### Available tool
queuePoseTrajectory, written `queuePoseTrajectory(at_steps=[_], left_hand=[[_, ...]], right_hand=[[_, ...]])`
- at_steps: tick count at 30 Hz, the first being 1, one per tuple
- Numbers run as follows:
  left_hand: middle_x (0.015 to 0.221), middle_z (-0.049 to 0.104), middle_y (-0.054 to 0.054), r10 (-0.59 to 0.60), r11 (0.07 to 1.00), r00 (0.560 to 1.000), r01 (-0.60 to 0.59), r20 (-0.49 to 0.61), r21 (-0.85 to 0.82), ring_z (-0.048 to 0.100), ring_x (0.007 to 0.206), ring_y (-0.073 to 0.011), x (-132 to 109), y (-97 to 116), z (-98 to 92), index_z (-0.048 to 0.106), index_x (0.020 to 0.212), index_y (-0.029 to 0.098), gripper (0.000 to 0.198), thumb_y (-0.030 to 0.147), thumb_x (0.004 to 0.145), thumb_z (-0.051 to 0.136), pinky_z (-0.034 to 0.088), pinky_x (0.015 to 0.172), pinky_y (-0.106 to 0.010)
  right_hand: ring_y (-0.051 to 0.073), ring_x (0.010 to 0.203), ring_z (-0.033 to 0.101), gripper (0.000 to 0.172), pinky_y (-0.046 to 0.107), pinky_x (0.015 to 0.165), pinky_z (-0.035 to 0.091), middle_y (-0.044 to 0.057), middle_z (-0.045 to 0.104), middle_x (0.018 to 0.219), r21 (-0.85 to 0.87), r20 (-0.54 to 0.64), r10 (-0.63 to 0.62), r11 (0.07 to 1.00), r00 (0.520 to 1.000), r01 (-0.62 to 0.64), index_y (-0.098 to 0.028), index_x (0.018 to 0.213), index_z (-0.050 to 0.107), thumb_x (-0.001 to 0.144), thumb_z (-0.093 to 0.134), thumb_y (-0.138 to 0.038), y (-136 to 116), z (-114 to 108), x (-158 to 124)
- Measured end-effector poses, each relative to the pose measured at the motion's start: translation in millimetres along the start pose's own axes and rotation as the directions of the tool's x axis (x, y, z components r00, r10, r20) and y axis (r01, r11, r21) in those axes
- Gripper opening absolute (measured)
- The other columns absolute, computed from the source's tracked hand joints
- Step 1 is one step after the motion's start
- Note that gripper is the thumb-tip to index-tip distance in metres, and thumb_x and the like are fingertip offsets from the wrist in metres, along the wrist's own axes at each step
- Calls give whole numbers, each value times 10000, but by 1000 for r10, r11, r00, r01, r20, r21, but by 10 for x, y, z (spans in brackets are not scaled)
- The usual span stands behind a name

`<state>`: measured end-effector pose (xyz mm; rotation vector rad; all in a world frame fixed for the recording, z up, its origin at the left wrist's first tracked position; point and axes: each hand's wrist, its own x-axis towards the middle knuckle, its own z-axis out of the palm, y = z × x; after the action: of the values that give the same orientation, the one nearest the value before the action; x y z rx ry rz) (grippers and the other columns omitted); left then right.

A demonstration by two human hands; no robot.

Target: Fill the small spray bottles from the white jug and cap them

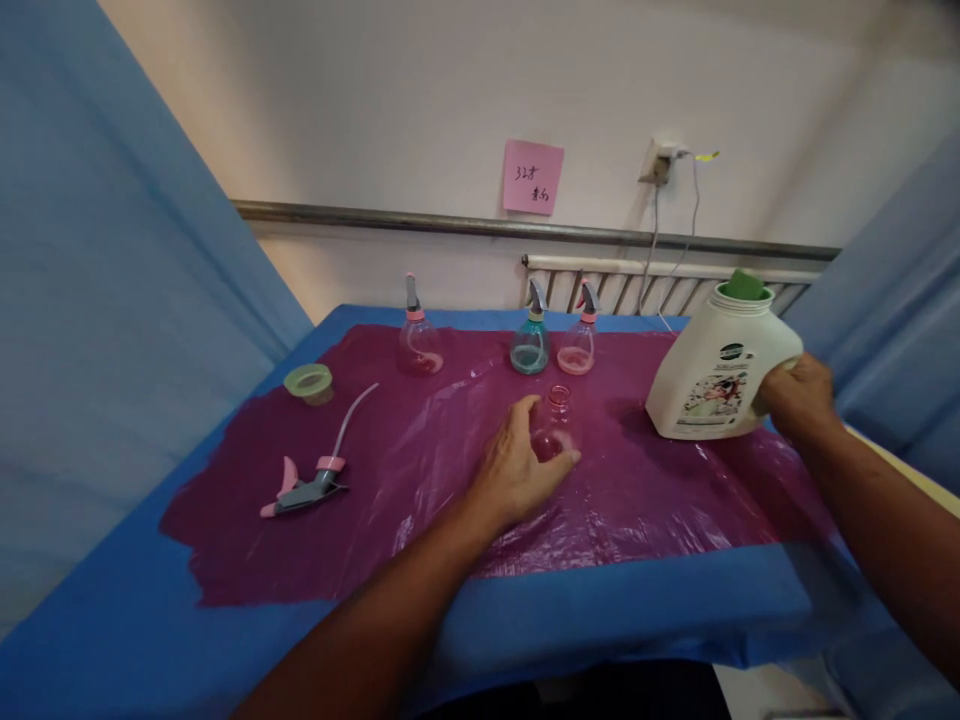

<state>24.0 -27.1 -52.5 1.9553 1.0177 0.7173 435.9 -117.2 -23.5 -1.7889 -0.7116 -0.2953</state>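
Observation:
My left hand (525, 462) is closed around a clear pink spray bottle (559, 415), which has no spray head on its open neck. My right hand (799, 395) grips the handle of a large white detergent jug (712, 385) with a green spout at its uncapped mouth. The jug leans slightly, its mouth up, to the right of the bottle and apart from it. On the left lies a grey and pink spray head (311, 488) with its tube pointing up and right. A pale green cap (308, 382) sits behind it.
Along the back stand a pink spray bottle (421, 348), a teal one (529, 352) and another pink one (577, 350). Purple plastic sheet (450, 480) covers part of the blue-covered table (600, 620). Behind are a radiator (600, 285) and a wall socket (660, 163) with cords.

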Motion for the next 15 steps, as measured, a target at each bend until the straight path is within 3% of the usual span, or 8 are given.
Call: queuePoseTrajectory(at_steps=[3,6,10,15], left_hand=[[1694,573,-143,52,998,995,-50,-84,26,573,1585,-361,32,-14,-14,454,1659,262,878,406,892,855,446,1357,-546],[1713,538,-154,65,996,993,-58,-102,67,540,1614,-362,60,-34,-20,439,1684,249,884,367,904,838,425,1372,-541],[1729,525,-172,66,996,995,-61,-76,69,522,1634,-380,90,-77,4,427,1696,232,888,355,915,831,416,1378,-562],[1710,558,-187,79,995,992,-73,-97,61,562,1599,-381,100,-127,35,411,1691,202,924,327,894,862,445,1359,-567]], right_hand=[[157,653,600,152,336,667,474,4,691,691,-102,64,50,994,997,-44,-182,782,772,735,705,-53,-138,-175,109],[165,649,565,145,373,711,459,-25,620,614,-219,115,37,976,993,-11,-195,744,731,710,672,-67,-338,-319,190],[184,647,540,96,379,690,414,-6,609,603,-350,203,-44,930,978,114,-229,706,687,684,639,-148,-625,-441,217],[225,657,562,166,351,679,395,28,652,655,-443,385,-171,828,907,344,-260,756,686,633,589,-316,-848,-472,158]])
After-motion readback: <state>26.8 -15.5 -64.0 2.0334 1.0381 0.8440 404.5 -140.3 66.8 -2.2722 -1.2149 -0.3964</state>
